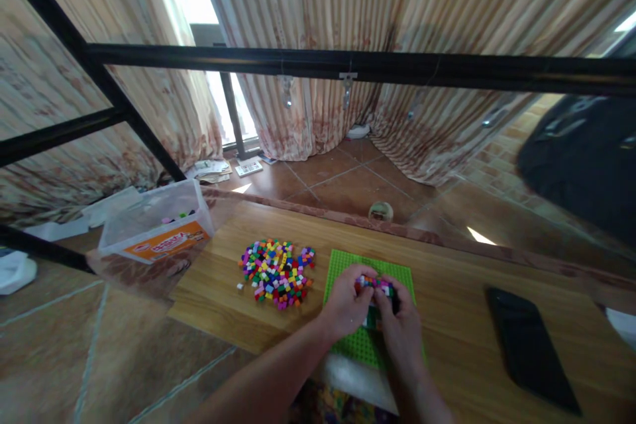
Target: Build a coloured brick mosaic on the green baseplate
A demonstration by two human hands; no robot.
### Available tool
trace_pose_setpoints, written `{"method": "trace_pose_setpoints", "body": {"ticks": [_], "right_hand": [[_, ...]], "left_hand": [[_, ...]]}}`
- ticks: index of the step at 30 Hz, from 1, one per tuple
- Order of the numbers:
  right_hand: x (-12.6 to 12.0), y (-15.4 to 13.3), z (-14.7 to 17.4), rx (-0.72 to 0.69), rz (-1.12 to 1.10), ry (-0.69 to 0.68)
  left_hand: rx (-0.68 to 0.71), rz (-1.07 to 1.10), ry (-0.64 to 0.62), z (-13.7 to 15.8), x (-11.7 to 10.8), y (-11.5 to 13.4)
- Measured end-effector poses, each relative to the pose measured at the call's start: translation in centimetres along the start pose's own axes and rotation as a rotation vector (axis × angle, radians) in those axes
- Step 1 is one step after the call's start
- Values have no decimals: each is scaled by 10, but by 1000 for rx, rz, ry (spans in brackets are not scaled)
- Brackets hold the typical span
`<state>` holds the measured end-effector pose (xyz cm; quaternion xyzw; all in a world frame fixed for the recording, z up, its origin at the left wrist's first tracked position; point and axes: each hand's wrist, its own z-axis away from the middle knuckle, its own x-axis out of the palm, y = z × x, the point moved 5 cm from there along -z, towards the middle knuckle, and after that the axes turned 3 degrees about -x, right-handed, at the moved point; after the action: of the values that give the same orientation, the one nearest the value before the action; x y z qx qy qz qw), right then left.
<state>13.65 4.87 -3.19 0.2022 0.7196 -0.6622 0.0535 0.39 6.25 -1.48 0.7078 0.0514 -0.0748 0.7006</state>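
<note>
Both hands meet over a green studded baseplate (342, 265) on the wooden table. My left hand (346, 301) closes round the left side of a small block of multicoloured toy bricks (372, 281), thumb against its near face. On the other side, my right hand (401, 321) grips the same bricks, its thumb beside the left one. Pink, orange, white and red pieces show between the fingers; the rest is covered. Below the hands, more white and dark green bricks (371, 319) show over the baseplate, and I cannot tell whether they join the held ones.
Left of the baseplate lies a loose pile of small coloured bricks (278, 271). A clear plastic bin (156, 218) with an orange label stands beyond the table's left end. A black flat object (531, 344) rests at the right. A black metal bar (308, 59) crosses ahead.
</note>
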Motion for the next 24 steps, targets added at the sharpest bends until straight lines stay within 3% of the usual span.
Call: {"method": "trace_pose_setpoints", "body": {"ticks": [5,10,14,20,22,24], "right_hand": [[-1,-1,2,5,40,15],[-4,7,3,37,113,12],[-3,5,4,23,83,28],[-3,7,5,46,95,34],[-3,6,5,49,103,42],[-4,5,6,58,104,54]], "left_hand": [[-10,-7,-4,-1,4,-3],[51,-132,121,10,-8,2],[137,-300,223,25,-49,11],[75,-651,426,35,-149,5],[10,-787,447,34,-169,1],[-19,-909,423,33,-176,-1]]}}
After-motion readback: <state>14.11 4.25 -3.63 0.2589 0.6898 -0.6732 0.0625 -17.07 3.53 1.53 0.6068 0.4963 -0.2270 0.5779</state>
